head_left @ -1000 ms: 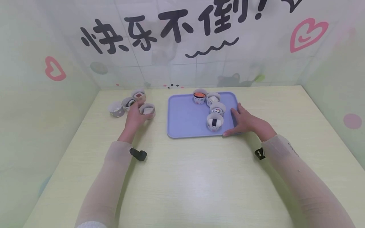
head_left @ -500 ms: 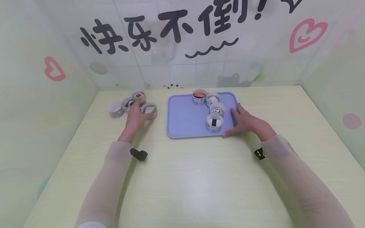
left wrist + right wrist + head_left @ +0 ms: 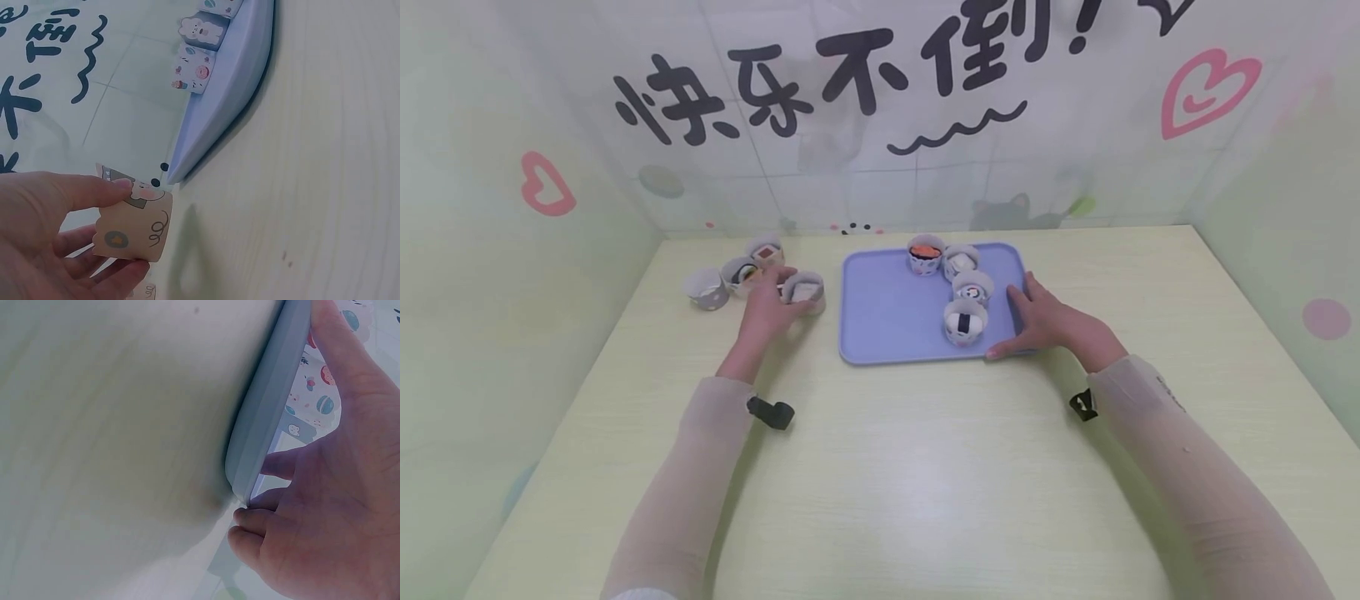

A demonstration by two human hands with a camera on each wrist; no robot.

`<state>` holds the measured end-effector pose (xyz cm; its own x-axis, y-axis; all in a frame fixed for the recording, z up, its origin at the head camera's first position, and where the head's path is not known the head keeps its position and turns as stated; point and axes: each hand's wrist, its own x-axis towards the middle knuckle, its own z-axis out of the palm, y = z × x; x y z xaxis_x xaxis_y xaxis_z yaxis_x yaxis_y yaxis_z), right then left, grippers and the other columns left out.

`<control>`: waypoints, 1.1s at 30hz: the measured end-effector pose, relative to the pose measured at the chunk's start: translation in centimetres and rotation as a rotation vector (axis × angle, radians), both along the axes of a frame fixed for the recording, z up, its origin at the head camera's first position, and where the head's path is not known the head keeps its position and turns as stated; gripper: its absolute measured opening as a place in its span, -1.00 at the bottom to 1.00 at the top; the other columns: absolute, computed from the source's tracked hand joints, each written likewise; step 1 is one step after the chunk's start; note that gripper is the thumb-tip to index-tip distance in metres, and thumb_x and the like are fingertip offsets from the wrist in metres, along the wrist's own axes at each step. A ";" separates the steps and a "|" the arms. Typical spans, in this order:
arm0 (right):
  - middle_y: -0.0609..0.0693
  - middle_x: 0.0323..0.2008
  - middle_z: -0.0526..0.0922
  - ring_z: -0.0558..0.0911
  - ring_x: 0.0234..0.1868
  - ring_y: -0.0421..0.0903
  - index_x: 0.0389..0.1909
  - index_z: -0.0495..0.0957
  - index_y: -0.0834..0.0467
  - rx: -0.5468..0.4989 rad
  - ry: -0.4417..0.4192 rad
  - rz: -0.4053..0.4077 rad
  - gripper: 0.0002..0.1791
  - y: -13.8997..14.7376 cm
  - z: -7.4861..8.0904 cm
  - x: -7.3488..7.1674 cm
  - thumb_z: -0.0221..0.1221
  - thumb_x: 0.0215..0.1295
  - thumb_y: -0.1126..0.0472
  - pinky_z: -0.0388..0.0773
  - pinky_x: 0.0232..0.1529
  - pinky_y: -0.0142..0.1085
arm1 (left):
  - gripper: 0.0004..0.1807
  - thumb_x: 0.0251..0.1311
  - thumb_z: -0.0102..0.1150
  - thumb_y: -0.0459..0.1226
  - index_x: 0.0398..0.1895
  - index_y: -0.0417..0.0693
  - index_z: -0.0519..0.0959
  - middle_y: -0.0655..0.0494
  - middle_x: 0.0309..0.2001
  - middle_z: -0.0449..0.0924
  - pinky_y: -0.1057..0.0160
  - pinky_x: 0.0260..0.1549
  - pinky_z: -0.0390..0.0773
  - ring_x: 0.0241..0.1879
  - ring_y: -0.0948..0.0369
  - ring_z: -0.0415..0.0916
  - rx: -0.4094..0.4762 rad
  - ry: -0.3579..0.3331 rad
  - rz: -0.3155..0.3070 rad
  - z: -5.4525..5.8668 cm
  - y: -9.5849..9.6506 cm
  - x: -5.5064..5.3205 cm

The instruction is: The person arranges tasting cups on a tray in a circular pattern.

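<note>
With thumb and fingertips my left hand [image 3: 767,307] grips a small patterned paper cup [image 3: 807,293], left of the blue tray [image 3: 883,317]. Something pale sits inside that cup. The left wrist view shows its printed side [image 3: 134,228] between thumb and fingers; whether its base touches the table I cannot tell. My right hand [image 3: 1041,321] rests spread on the tray's right end, thumb at the front edge. In the right wrist view its fingertips [image 3: 250,519] lie at the tray's rim [image 3: 269,419]. Several paper cups with sushi-like pieces stand on the tray, including one with a black-banded white piece [image 3: 965,322].
Beside my left hand stand a grey dotted cup [image 3: 707,290], a cup with a dark roll-like piece [image 3: 739,275] and a cup with a red-and-white piece [image 3: 766,250]. The pale wooden table [image 3: 880,467] meets a printed wall covering [image 3: 865,196] behind.
My left hand and its cup have moved a little to the right, away from the other cups and closer to the tray. My right hand and the tray have stayed put.
</note>
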<state>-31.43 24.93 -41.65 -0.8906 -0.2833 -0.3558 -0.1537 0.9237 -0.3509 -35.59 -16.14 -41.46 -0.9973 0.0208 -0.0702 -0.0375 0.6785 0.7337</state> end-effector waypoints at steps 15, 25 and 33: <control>0.55 0.49 -0.45 -0.30 0.54 0.46 0.53 -0.24 0.42 0.019 -0.003 0.007 0.46 -0.3 0.4 0.1 0.38 -0.02 -0.40 -0.12 0.53 0.28 | -0.26 0.23 0.34 -0.23 0.43 -0.11 0.25 -0.14 0.47 0.27 -0.10 0.47 0.25 0.45 -0.13 0.24 0.029 -0.013 -0.131 -0.3 2.3 0.8; 0.55 0.49 -0.45 -0.30 0.54 0.46 0.53 -0.23 0.43 0.020 -0.007 0.010 0.45 -0.2 0.3 0.1 0.37 -0.01 -0.40 -0.11 0.53 0.28 | -0.24 0.17 0.40 -0.26 0.41 -0.13 0.28 -0.13 0.41 0.34 -0.08 0.41 0.36 0.41 -0.13 0.30 0.073 -0.014 -0.224 -0.1 4.6 1.4; 0.54 0.49 -0.48 -0.32 0.54 0.46 0.53 -0.24 0.42 0.015 -0.013 0.005 0.46 -0.2 0.3 0.1 0.37 -0.01 -0.40 -0.12 0.53 0.28 | -0.25 0.17 0.40 -0.29 0.40 -0.15 0.28 -0.16 0.35 0.39 -0.02 0.29 0.49 0.34 -0.09 0.38 0.096 -0.022 -0.266 0.1 6.1 1.9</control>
<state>-31.31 24.78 -41.38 -0.8844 -0.2827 -0.3715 -0.1541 0.9279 -0.3394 -33.67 -10.04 -41.39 -0.9542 0.2893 -0.0769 0.1159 0.5941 0.7960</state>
